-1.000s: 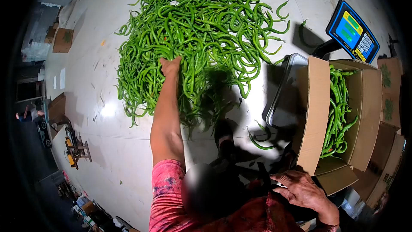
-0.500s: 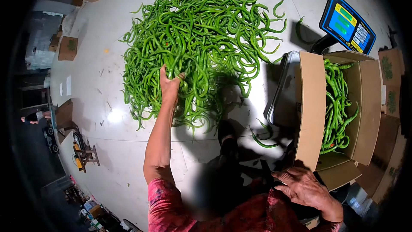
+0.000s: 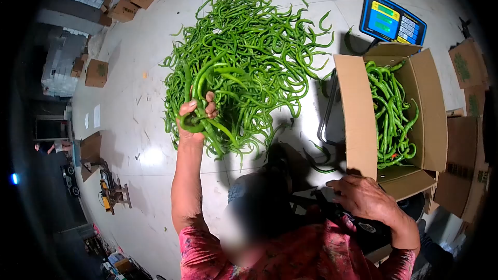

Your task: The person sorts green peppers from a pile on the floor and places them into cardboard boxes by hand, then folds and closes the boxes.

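Note:
My left hand (image 3: 193, 135) is closed around a bunch of long, curly green chili peppers (image 3: 205, 78), lifted over the near side of a big pile. That pile of green peppers (image 3: 264, 57) lies spread on the pale floor. My right hand (image 3: 365, 198), fingers loosely bent and apart, appears to hold nothing; it rests near my lap, beside the near flap of a cardboard box (image 3: 358, 119). Inside the upright, open-topped box are more green peppers (image 3: 389, 119), with a small red bit among them.
Behind the box stands a scale display (image 3: 394, 18) with lit green digits. A few loose peppers (image 3: 317, 163) lie between pile and box. More cartons (image 3: 461, 163) stand at the right, others (image 3: 124, 10) at the far left. A small wooden stool (image 3: 114, 192) is on the left.
My left hand has come up from the pile, now gripping a bunch of peppers. The right hand stays near the box. The view has shifted slightly.

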Available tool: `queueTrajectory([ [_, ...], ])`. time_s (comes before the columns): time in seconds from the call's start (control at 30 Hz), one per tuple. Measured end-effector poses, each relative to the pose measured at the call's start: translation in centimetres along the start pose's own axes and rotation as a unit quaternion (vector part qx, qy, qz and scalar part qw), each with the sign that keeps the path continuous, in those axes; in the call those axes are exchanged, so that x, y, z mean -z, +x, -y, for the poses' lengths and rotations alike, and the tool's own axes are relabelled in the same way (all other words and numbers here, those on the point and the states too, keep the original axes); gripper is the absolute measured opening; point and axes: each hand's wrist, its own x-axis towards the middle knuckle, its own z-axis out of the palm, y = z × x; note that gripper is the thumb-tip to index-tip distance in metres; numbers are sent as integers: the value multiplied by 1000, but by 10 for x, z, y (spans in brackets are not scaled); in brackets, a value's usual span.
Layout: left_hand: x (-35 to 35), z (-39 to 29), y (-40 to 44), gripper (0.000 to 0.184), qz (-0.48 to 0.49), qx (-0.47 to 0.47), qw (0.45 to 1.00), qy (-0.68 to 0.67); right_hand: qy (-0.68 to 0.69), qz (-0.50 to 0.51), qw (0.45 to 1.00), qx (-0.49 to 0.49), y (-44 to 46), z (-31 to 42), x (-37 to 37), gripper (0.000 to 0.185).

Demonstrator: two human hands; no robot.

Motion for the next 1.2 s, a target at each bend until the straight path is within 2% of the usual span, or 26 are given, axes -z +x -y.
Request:
queueTrajectory([
  [0.1, -39, 1, -8, 59, 45, 20, 999, -2, 18, -29, 999, 17, -5, -3, 3, 36],
  [0.33, -139, 37, -20, 49, 119, 78, 989, -30, 128, -121, 983, 53, -15, -3, 11, 26],
  [0.37, -151, 45, -20, 47, 110, 85, 990, -23, 99, -153, 973, 139, -14, -17, 8, 26],
  [0.43, -182, 61, -23, 43, 91, 98, 991, -8, 225, -137, 965, 6, -23, 4, 20, 25],
  [0.5, -211, 79, -25, 42, 97, 101, 989, 55, 260, -188, 946, 48, -23, -4, 12, 29],
  [0.53, -223, 90, -26, 42, 90, 108, 988, 59, 274, -217, 931, 109, -18, -11, 7, 38],
  [0.6, -239, 113, -25, 40, 92, 123, 986, 67, 314, -205, 917, 137, -13, -17, 5, 52],
  [0.63, -247, 124, -25, 39, 94, 136, 983, 75, 290, -221, 919, 152, -14, -11, 7, 57],
  [0.73, -259, 156, -20, 48, 97, 158, 980, 70, 540, -167, 805, 178, -12, 1, 8, 65],
  [0.77, -259, 162, -16, 48, 98, 179, 975, 84, 495, -193, 837, 130, -22, 2, 14, 65],
  [0.83, -270, 174, -16, 47, 63, 133, 978, 145, 535, -192, 819, 83, -31, 2, 18, 63],
  [0.9, -269, 188, -8, 44, 96, 110, 979, 140, 537, -195, 820, 38, -42, 3, 26, 59],
  [0.97, -272, 196, -6, 43, 87, 113, 981, 130, 551, -217, 804, 43, -45, -4, 24, 54],
  [1.07, -269, 206, -2, 44, 101, 99, 978, 151, 562, -305, 754, 151, -40, -11, 21, 42],
  [1.17, -268, 214, 1, 45, 121, 77, 972, 184, 515, -293, 800, 98, -48, -26, 27, 38],
  [1.2, -267, 215, 1, 45, 105, 89, 975, 174, 522, -301, 793, 88, -58, -13, 38, 32],
])
